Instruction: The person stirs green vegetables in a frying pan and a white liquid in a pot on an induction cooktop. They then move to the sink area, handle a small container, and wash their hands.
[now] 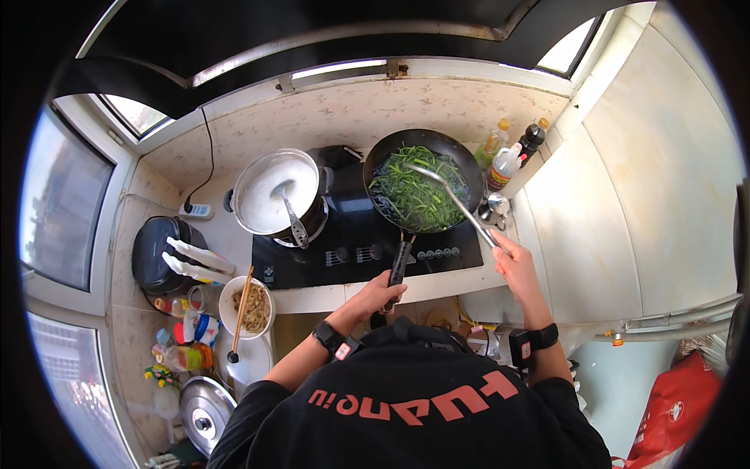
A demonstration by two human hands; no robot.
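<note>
My left hand (378, 294) is closed around the black handle (400, 264) of a dark wok (457, 140). Chopped green vegetables (425, 187) lie in liquid inside it, on the right side of a black glass-topped stove (345, 220). In my right hand (515, 264) is the metal shaft of a long-handled cooking utensil (460, 205). Its head reaches into the greens, and its exact shape is hard to make out. On the left burner stands a steel pot (246, 217) of whitish liquid, with a metal ladle (291, 217) resting in it.
Several sauce bottles (504, 167) and a small metal pot (497, 206) crowd the wok's right side. At left are a bowl (269, 328) of food with chopsticks (241, 311) across it, a dark appliance (155, 252), a power strip (197, 211) and a steel lid (190, 404). A range hood (328, 35) overhangs the stove.
</note>
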